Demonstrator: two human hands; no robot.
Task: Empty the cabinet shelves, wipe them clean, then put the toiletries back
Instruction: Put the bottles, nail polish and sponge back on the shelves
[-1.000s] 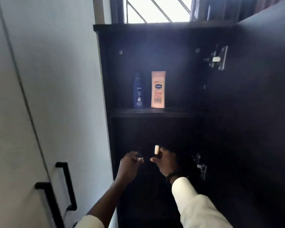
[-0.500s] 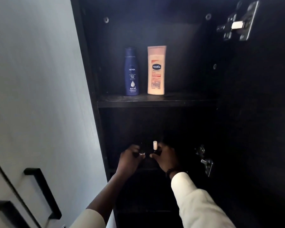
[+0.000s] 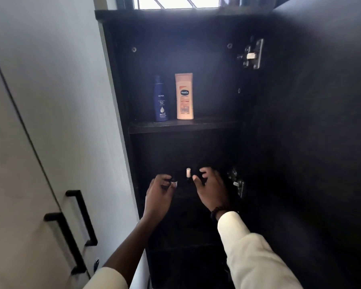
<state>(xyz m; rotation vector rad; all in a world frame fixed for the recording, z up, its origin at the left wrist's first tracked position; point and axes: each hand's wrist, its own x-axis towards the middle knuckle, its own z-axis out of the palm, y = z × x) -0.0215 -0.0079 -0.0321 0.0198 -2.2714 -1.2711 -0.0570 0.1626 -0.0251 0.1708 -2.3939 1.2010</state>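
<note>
At frame centre, the left hand [image 3: 157, 193] pinches a small dark bottle [image 3: 174, 183]; the right hand [image 3: 209, 188], fingers released, hovers beside a white-capped bottle [image 3: 188, 173] on the cabinet's lower shelf [image 3: 183, 189].

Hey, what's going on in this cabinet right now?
A person is reaching both hands into the lower shelf of a dark cabinet. The left hand pinches a small dark item; what it is is too dim to tell. The right hand is spread open beside a small white-capped bottle standing on that shelf. On the shelf above, a blue Nivea bottle and a peach Vaseline bottle stand upright.
</note>
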